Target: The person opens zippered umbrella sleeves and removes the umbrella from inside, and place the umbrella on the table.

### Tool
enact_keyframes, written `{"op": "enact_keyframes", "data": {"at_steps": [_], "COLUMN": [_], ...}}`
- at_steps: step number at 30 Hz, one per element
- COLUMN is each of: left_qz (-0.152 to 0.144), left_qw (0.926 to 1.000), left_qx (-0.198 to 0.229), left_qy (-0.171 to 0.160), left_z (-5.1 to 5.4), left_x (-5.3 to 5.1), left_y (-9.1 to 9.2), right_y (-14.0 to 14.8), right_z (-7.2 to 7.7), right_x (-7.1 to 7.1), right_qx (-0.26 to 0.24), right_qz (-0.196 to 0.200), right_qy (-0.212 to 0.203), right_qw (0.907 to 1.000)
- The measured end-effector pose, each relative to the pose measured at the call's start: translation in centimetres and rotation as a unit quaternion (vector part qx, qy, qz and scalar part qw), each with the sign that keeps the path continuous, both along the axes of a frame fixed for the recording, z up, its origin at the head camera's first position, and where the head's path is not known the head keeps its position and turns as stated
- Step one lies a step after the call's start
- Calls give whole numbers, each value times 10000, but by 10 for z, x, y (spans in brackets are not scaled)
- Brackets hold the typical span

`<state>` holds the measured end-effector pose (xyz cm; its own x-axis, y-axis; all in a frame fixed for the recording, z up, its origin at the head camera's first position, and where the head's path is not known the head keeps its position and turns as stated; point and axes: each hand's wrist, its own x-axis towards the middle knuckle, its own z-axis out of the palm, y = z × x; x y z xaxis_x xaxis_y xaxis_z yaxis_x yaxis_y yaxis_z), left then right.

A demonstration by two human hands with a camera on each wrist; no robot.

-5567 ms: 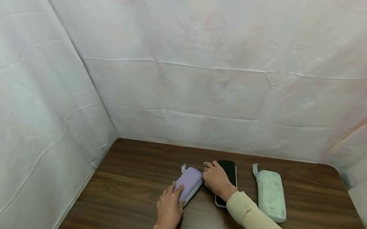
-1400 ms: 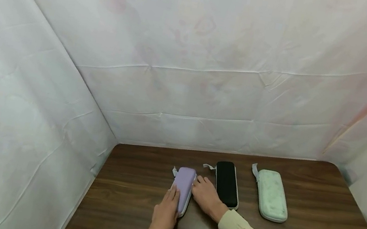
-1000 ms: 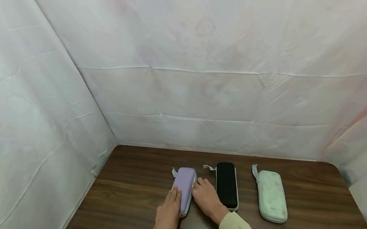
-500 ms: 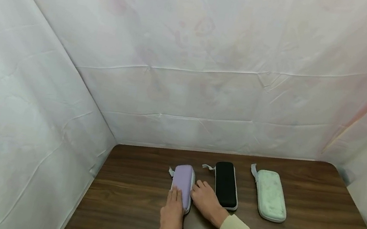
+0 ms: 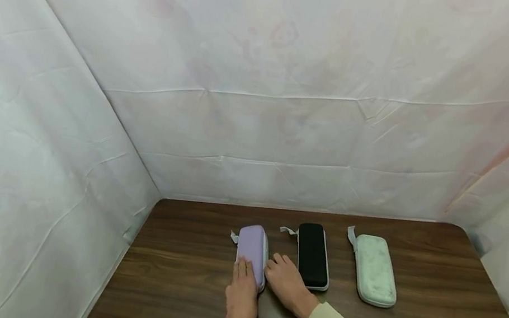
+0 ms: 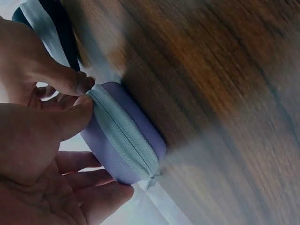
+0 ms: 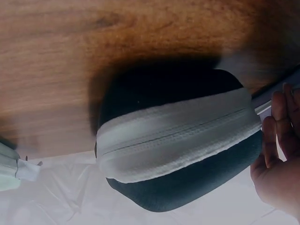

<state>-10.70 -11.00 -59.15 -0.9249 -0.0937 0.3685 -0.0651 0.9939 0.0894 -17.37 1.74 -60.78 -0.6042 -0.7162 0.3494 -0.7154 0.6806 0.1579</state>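
A purple case (image 5: 251,242) with a pale zip band lies in the head view at centre, turned slightly leftward at its far end. My left hand (image 5: 241,303) grips its near end, fingers on the top and thumb by the zip (image 6: 124,133). At its right side, my right hand (image 5: 287,283) has curled fingers and pinches at the zip; the pull itself is hidden. In the right wrist view, my right hand (image 7: 280,154) appears beyond a black case (image 7: 187,185), which lies right of the purple one.
A pale green case (image 5: 375,271) with a light strap lies on the wooden table (image 5: 173,270) at the right. The black case has a strap (image 5: 289,230) at its far left corner. White patterned sheets (image 5: 260,126) rise behind and beside the table.
The far end of the purple case has swung left. My right hand has moved from its far corner nearer to me along the right side. My left hand has shifted slightly right.
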Motion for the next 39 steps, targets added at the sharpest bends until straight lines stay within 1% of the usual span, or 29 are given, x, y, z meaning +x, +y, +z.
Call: {"op": "enact_keyframes", "data": {"at_steps": [4,9,13,17,22,28,32,35,37,39], "left_qz": [64,212,331,427,488,517,497,433,320,94], "left_qw": [9999,9997,9993,9988,9983,9983,9981,9982,9986,9991], "left_qx": [73,-34,-132,-92,-42,12,97,48,-60,-144], "left_qy": [140,137,141,219,308,279,350,406,419,381], "left_z": [-2,-3,-4,-6,-7,-8,-8,-9,-8,-6], "left_x": [-1,-3,-4,-5,-6,-7,-8,-8,-7,-6], "left_y": [2,4,7,9,10,12,12,12,9,5], "right_y": [1,2,3,3,4,5,5,5,5,5], "right_z": [-3,-5,-4,-4,-5,-8,-9,-9,-9,-9], "right_x": [2,5,7,10,12,14,16,18,19,19], "right_qx": [-164,-307,-320,-418,-587,-657,-764,-832,-847,-819], "right_qz": [48,40,15,37,78,61,94,115,101,68], "right_qy": [67,114,78,118,262,216,217,223,215,213], "right_qw": [9998,9995,9995,9990,9979,9976,9968,9962,9961,9964]}}
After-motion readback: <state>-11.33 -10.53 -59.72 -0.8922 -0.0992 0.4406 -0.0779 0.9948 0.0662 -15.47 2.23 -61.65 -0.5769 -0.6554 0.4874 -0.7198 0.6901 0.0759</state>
